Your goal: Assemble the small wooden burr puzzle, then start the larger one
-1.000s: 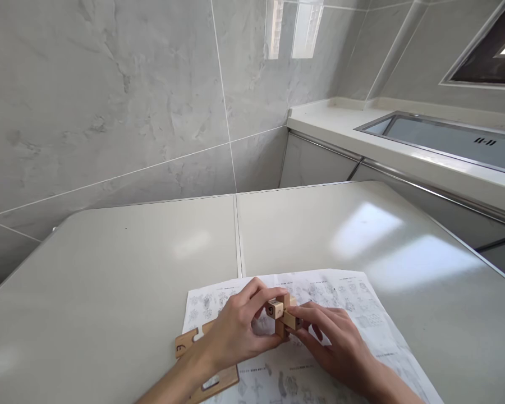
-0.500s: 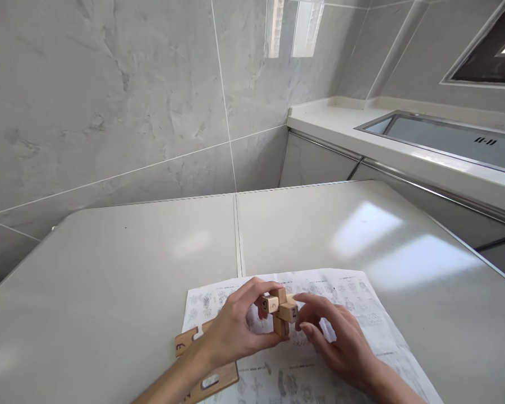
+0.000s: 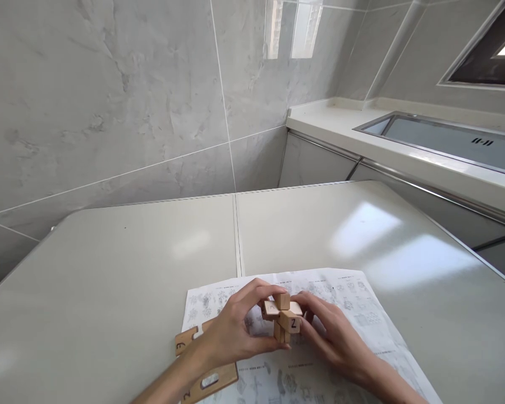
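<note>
A wooden burr puzzle [image 3: 290,322] of interlocked bars is held just above a printed sheet. Its nearest bar end carries a handwritten "2", and another bar crosses it sideways. My left hand [image 3: 230,325] grips the puzzle from the left, fingers over its top and thumb under its base. From the right, my right hand [image 3: 336,334] has its fingers and thumb closed on the puzzle's side; the exact contact is partly hidden. Under my left forearm lies a flat wooden piece [image 3: 225,377] with a slot, and near it a marked wooden end [image 3: 185,340], both partly covered.
The white paper sheet [image 3: 362,314], printed with small diagrams, lies on a pale glossy table [image 3: 151,247] with a seam down its middle. Grey tiled wall [image 3: 109,101] stands behind. At the right is a white counter [image 3: 320,115] with an inset glass panel [image 3: 446,137].
My right hand has moved in from beside the puzzle and closed on its right side. The puzzle has turned slightly, so the sideways bar and the "2" face more toward me.
</note>
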The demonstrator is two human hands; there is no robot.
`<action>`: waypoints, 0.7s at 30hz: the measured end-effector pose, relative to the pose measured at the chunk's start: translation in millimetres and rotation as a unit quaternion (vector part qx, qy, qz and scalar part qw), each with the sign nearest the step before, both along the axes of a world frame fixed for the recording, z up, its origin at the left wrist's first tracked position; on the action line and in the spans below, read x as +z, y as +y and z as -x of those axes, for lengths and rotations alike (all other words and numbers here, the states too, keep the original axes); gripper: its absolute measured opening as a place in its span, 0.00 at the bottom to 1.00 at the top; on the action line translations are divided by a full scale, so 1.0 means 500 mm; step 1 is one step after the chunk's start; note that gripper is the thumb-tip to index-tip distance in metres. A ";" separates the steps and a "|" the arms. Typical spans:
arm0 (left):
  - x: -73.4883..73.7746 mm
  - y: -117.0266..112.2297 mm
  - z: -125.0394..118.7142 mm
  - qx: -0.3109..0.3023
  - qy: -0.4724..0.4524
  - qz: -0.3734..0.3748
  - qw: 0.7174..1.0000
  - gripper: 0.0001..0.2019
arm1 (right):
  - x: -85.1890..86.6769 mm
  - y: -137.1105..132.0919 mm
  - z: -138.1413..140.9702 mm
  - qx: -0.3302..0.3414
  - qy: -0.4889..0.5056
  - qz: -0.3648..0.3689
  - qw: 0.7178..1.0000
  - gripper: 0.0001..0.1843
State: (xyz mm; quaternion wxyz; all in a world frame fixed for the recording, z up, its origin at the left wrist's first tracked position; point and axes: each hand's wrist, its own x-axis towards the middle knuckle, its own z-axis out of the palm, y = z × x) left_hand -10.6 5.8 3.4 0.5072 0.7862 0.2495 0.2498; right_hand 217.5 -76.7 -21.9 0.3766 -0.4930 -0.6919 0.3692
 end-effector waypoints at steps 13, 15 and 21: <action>-0.007 -0.001 -0.002 0.023 0.035 0.050 0.998 0.34 | 0.020 0.006 -0.002 0.005 0.252 0.217 0.943 0.26; -0.010 -0.003 -0.003 0.060 0.044 0.087 0.993 0.31 | 0.016 0.012 -0.006 -0.045 0.327 0.245 0.911 0.26; -0.006 -0.001 -0.006 0.076 0.059 0.092 0.991 0.22 | 0.016 0.035 -0.023 -0.223 0.481 0.236 0.815 0.25</action>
